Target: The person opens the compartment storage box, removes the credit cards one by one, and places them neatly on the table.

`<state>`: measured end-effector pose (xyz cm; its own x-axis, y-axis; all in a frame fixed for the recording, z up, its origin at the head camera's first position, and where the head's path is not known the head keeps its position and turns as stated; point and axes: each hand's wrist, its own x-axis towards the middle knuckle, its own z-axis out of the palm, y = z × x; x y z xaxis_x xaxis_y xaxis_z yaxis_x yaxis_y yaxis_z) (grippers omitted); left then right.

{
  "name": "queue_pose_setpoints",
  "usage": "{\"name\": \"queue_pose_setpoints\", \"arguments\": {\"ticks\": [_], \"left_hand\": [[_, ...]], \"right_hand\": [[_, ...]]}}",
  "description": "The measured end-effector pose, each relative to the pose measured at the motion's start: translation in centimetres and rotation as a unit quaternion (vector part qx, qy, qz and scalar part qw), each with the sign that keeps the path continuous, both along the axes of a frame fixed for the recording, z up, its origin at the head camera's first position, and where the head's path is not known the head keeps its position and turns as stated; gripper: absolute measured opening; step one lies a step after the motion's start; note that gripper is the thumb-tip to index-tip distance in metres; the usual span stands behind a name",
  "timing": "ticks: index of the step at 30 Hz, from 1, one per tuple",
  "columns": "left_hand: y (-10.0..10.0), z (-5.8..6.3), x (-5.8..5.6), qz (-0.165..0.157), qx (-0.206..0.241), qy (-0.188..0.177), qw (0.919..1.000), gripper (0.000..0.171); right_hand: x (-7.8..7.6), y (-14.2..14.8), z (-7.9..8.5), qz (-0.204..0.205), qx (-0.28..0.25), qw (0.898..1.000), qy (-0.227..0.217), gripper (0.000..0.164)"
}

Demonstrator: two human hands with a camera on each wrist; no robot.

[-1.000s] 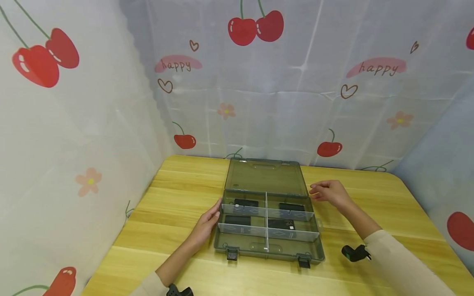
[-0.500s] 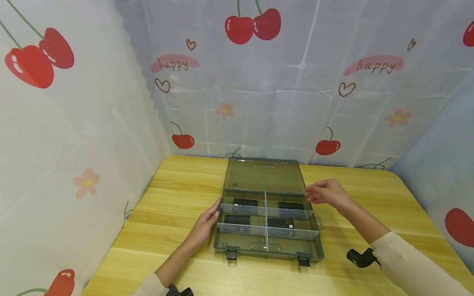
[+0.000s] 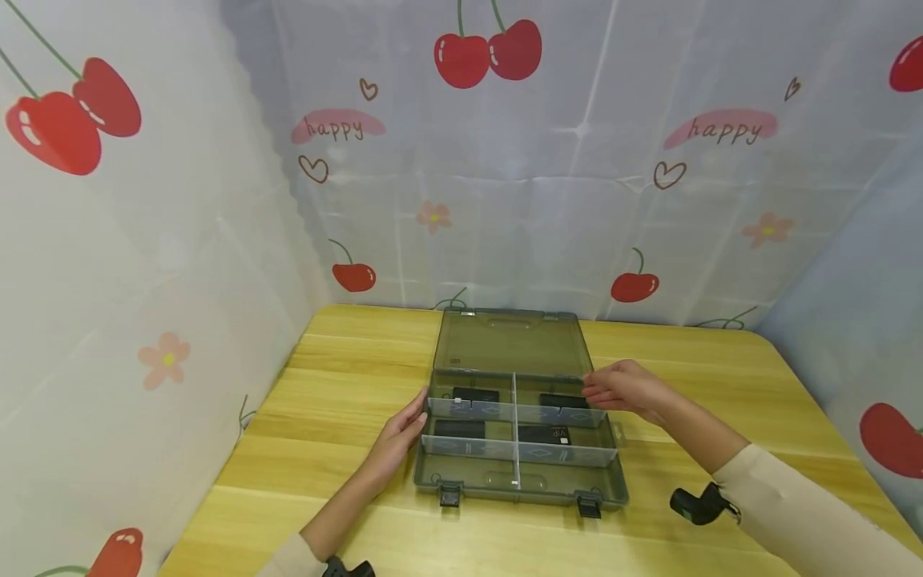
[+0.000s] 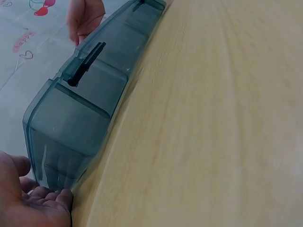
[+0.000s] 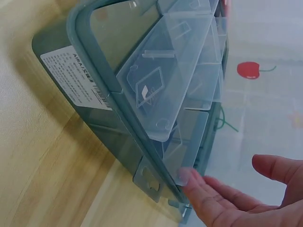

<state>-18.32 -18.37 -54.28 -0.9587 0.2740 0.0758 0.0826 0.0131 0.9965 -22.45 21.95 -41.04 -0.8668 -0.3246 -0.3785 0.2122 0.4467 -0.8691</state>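
Note:
A dark translucent green divided box (image 3: 469,473) lies on the wooden table with its lid (image 3: 512,340) laid back. Black cards sit in its rear and middle compartments, one of them a VIP card (image 3: 541,434). My left hand (image 3: 395,437) rests against the box's left wall, fingers extended along it; in the left wrist view its fingertips are low at the corner. My right hand (image 3: 630,389) is over the rear right corner. The right wrist view shows its fingertips (image 5: 189,182) right at the rim and the thumb standing apart, nothing between them.
Clear dividers (image 5: 163,78) stand across the box. Two dark latches (image 3: 450,494) hang at its front edge. Wooden tabletop (image 3: 346,353) surrounds the box, and a cherry-print curtain (image 3: 519,216) hangs behind the table and along both sides.
My right hand has moved left, from beside the box to over its rear right corner. My left hand keeps its place against the left wall. The view has shifted slightly.

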Motion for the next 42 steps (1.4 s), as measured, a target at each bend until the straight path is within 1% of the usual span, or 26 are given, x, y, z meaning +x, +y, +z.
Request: {"name": "queue_pose_setpoints", "arguments": {"ticks": [5, 7, 13, 14, 16, 17, 20, 21, 25, 30, 34, 36, 39, 42], "left_hand": [[0.0, 0.0, 0.0, 0.0, 0.002, -0.006, 1.0, 0.056], [0.1, 0.0, -0.2, -0.001, 0.003, -0.005, 1.0, 0.056], [-0.1, 0.2, -0.4, -0.005, 0.013, -0.004, 0.9999, 0.056], [-0.1, 0.2, -0.4, -0.006, 0.013, -0.005, 0.9999, 0.056], [-0.2, 0.2, -0.4, -0.005, 0.011, -0.01, 0.9999, 0.056], [-0.2, 0.3, -0.3, -0.005, 0.009, -0.012, 0.9999, 0.056], [-0.2, 0.3, -0.2, -0.002, 0.004, -0.016, 0.9999, 0.055], [-0.2, 0.3, -0.1, -0.002, 0.004, -0.015, 0.9999, 0.055], [-0.2, 0.2, 0.0, -0.006, 0.004, -0.014, 0.9999, 0.056], [-0.2, 0.1, -0.1, -0.006, 0.007, -0.019, 0.9998, 0.055], [-0.2, 0.1, -0.1, -0.006, 0.007, -0.016, 0.9998, 0.055], [-0.2, 0.0, -0.1, -0.006, 0.008, -0.017, 0.9998, 0.055], [-0.2, 0.0, -0.1, -0.005, 0.01, -0.02, 0.9997, 0.055], [-0.2, -0.1, -0.2, -0.004, 0.011, -0.02, 0.9997, 0.056]], "right_hand": [[-0.2, -0.5, 0.2, -0.015, -0.006, 0.999, -0.031, 0.057], [-0.4, -0.6, 0.4, -0.015, -0.011, 0.999, -0.042, 0.058], [-1.2, -0.9, 1.0, 0.006, -0.038, 0.996, -0.08, 0.066], [-1.3, -1.0, 0.9, 0.006, -0.039, 0.996, -0.085, 0.06], [-1.5, -1.0, 0.7, -0.001, -0.046, 0.995, -0.093, 0.041], [-1.6, -1.1, 0.6, -0.003, -0.053, 0.994, -0.096, 0.036], [-1.8, -1.2, 0.2, -0.013, -0.07, 0.992, -0.102, 0.048], [-1.8, -1.2, 0.2, -0.015, -0.075, 0.992, -0.103, 0.05], [-1.9, -1.4, 0.0, -0.016, -0.066, 0.993, -0.1, 0.052], [-2.0, -1.8, 0.1, -0.018, -0.058, 0.992, -0.113, 0.053], [-2.1, -1.8, 0.0, -0.022, -0.07, 0.99, -0.123, 0.052], [-2.2, -1.8, -0.1, -0.021, -0.083, 0.988, -0.129, 0.047], [-2.3, -1.6, -0.2, -0.03, -0.097, 0.984, -0.144, 0.045], [-2.3, -1.5, -0.4, -0.033, -0.089, 0.985, -0.145, 0.039]]}}
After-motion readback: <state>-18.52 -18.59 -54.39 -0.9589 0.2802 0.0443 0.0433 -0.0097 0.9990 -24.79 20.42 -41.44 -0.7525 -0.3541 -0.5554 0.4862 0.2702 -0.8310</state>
